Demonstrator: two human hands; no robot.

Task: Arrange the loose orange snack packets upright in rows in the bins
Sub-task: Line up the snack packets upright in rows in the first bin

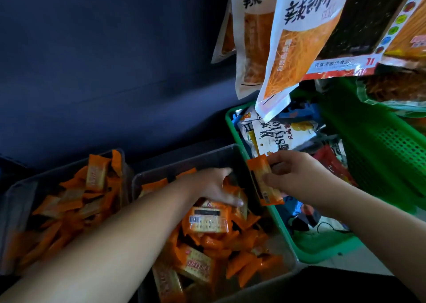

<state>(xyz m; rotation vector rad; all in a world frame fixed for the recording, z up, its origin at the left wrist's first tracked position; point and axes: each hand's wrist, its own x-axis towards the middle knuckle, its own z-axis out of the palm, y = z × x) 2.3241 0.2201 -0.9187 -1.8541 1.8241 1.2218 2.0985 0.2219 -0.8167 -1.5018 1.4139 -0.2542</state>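
Against the dark blue backdrop (103,60), your view is taking in, upper right, large white-and-orange hanging snack bags with black lettering (297,37), dangling over a green perforated plastic basket (380,146) that is holding mixed coloured wrappers. Another green plastic tray (318,254) is sitting lower down, just beside the bins, also holding assorted packs.

Two clear grey plastic bins are lying side by side. You are reaching into the right-hand clear bin (207,157), which is filled with a loose heap of orange snack packets (209,224), most lying flat or tilted, none in tidy rows. The left-hand clear bin (18,196) is holding more orange packets (69,203); some near its far corner are standing roughly upright, the rest are slumping.

Your left hand (214,187) is pressing down into the heap at the far end of the right-hand bin, fingers curled over several packets; whether it is actually gripping one, you cannot tell.

Your right hand (297,176) is hovering over the rim between that bin and the green tray, thumb and fingers pinching a single orange cracker packet (265,180), which is being held upright, its long edge near vertical, clear of the heap.
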